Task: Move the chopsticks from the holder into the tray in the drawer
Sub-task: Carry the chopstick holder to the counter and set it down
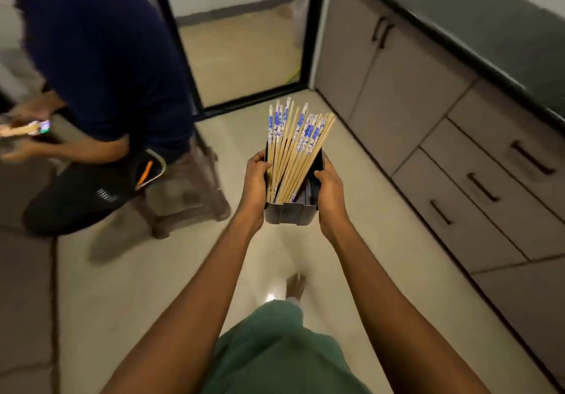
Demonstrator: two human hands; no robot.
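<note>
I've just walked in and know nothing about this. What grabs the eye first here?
The bundle of chopsticks, wooden with blue-and-white tops, stands out at the centre. It fans out of a dark holder that the left hand and right hand grip on either side. At the left a second person in a dark blue shirt crouches at a brown stool, and closed grey drawers line the right.

Count: 1 holder (290, 213); chopsticks (293, 146) packed too close for an exact count; 3 drawer handles (483, 187); 2 cabinet-door handles (380, 31); 1 stool (189, 192); 1 other person (101, 57).
</note>
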